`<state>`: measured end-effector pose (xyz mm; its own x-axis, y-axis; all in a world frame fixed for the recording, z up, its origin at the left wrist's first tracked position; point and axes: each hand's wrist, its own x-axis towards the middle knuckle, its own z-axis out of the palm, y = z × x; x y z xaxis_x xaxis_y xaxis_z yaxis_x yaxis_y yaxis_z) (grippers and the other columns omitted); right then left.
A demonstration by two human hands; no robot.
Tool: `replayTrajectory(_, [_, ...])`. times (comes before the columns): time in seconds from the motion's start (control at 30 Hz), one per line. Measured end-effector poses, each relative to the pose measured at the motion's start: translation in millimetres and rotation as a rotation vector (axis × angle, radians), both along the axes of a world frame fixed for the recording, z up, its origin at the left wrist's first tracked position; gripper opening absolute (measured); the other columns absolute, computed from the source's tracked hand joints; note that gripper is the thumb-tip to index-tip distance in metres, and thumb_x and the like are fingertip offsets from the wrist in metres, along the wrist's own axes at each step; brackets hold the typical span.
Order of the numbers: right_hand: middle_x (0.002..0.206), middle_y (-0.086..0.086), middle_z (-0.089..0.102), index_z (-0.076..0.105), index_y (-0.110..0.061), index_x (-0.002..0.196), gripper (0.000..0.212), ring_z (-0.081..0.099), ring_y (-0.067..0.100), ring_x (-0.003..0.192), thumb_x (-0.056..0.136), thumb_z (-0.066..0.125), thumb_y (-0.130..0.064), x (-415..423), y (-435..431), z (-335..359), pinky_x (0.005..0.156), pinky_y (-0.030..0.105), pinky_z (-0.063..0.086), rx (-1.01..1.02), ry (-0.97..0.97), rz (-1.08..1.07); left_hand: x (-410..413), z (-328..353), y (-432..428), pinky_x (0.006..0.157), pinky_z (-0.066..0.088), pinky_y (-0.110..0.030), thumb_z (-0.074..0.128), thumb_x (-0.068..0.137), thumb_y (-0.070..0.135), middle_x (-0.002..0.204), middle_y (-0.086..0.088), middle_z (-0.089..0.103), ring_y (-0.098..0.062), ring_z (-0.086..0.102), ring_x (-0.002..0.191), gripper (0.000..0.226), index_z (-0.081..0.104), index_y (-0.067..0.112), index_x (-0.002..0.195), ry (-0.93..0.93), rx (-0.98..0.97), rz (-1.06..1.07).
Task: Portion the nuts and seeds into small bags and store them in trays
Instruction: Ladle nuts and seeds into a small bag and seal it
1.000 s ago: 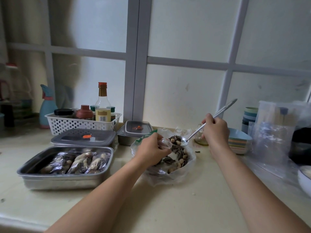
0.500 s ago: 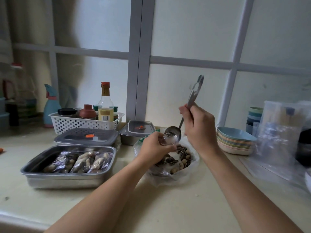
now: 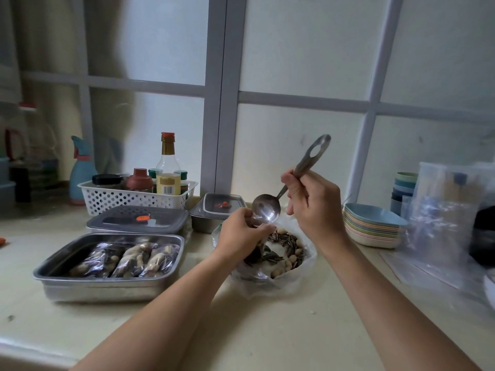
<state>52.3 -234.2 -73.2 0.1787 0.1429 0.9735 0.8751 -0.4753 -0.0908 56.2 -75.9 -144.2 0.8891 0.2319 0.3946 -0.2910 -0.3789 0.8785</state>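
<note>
Cream surface (image 3: 241, 330) by the frosted window (image 3: 294, 156): right hand (image 3: 313, 207) fingers grip the spoon (image 3: 266, 210), tipped at a small bag (image 3: 255, 223) pinched by left hand (image 3: 241, 236) fingers over the open bag of peanuts and sunflower seeds (image 3: 284, 247); likely failure: floppy mouth folds, mix scatters.

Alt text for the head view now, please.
The right hand holds a metal spoon tipped against a small bag pinched by the left hand, over an open bag of nuts and seeds. To the left, a steel tray holds three filled bags.
</note>
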Motion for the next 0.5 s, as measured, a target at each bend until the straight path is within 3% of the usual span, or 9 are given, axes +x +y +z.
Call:
replayTrajectory(0.1, [0.062,-0.004,0.057,0.067,-0.004,0.092,0.025,0.062,0.008,0.049,0.108,0.056,-0.021,3.9,-5.9,-0.6,0.05,0.02,0.046,0.083,0.032,-0.029,-1.4,0.1,0.9,0.085,0.061,-0.035,0.087,0.078,0.035,0.097,0.008,0.076,-0.007,0.073,0.087,0.051,0.062,0.017,0.118,0.006,-0.033,-0.004])
replayTrajectory(0.23, [0.067,-0.002,0.067,0.068,-0.006,0.093,0.036,0.064,0.009,0.048,0.109,0.05,-0.033,19.0,-19.3,-2.0,0.05,0.032,0.052,0.274,0.156,-0.172,-6.1,4.5,2.5,0.088,0.06,-0.039,0.081,0.085,0.034,0.097,0.008,0.074,-0.009,0.071,0.09,0.035,0.064,0.019,0.113,-0.012,-0.074,0.032])
replayTrajectory(0.33, [0.072,0.002,0.071,0.067,-0.007,0.092,0.037,0.065,0.013,0.044,0.108,0.048,-0.034,26.9,-27.9,-5.6,0.05,0.028,0.055,0.38,0.457,-0.217,-7.5,6.0,3.5,0.09,0.059,-0.045,0.076,0.089,0.032,0.095,0.003,0.074,-0.015,0.072,0.09,0.022,0.063,0.021,0.103,-0.029,-0.119,0.037])
replayTrajectory(0.43, [0.056,0.006,0.067,0.066,-0.007,0.088,0.035,0.064,0.018,0.042,0.105,0.046,-0.031,37.4,-32.3,-17.9,0.053,0.033,0.056,0.396,0.778,-0.229,-8.4,7.2,3.1,0.09,0.059,-0.048,0.074,0.09,0.032,0.092,0.002,0.075,-0.017,0.073,0.089,0.016,0.064,0.023,0.099,-0.044,-0.107,0.035])
replayTrajectory(0.5, [0.054,0.005,0.064,0.067,-0.003,0.088,0.034,0.061,0.021,0.044,0.103,0.049,-0.027,46.8,-35.4,-28.6,0.05,0.031,0.05,0.425,0.971,-0.157,-9.2,7.2,1.7,0.091,0.058,-0.045,0.073,0.09,0.033,0.094,0.005,0.075,-0.014,0.072,0.09,0.016,0.065,0.023,0.099,-0.038,-0.053,0.027])
